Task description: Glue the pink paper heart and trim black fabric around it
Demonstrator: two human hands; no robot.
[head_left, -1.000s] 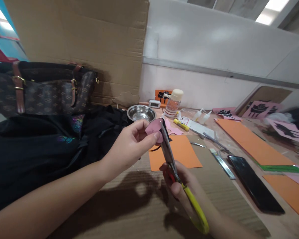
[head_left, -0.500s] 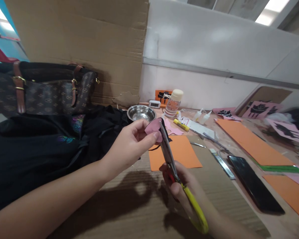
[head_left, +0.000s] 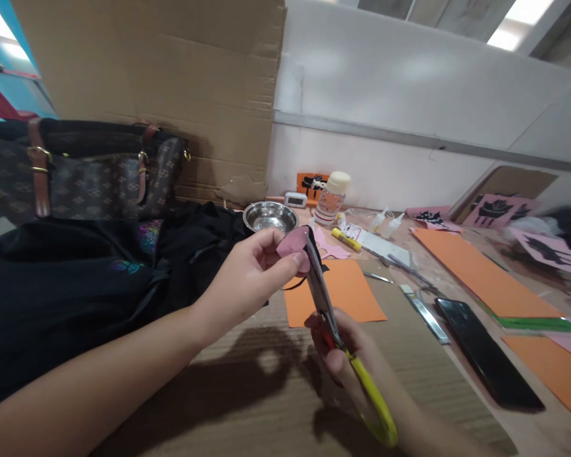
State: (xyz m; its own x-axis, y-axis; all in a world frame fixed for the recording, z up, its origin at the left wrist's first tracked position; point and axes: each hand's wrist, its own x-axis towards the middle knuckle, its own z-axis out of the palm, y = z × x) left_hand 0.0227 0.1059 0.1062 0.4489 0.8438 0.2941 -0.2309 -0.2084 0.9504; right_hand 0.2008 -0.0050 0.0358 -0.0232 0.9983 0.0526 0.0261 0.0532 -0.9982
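Observation:
Between the thumb and fingers of my left hand (head_left: 252, 270) is a small piece of pink paper (head_left: 292, 242) with a black edge. My right hand (head_left: 345, 346) is closed round scissors (head_left: 321, 295) with yellow and red handles. The blades point up and away, and their tips lie against the right side of the pink paper. A thin dark strip hangs below the paper. Behind and below the blades, a sheet of orange paper (head_left: 356, 298) lies on the cardboard mat (head_left: 409, 374).
Left stand a brown patterned bag (head_left: 90, 178) and black cloth (head_left: 66, 285). A metal bowl (head_left: 270, 212), a bottle (head_left: 333, 197) and a yellow glue stick (head_left: 346, 239) are at the back. Rightward lie a cutter (head_left: 424, 314), a black phone (head_left: 488, 352) and orange sheets (head_left: 485, 273).

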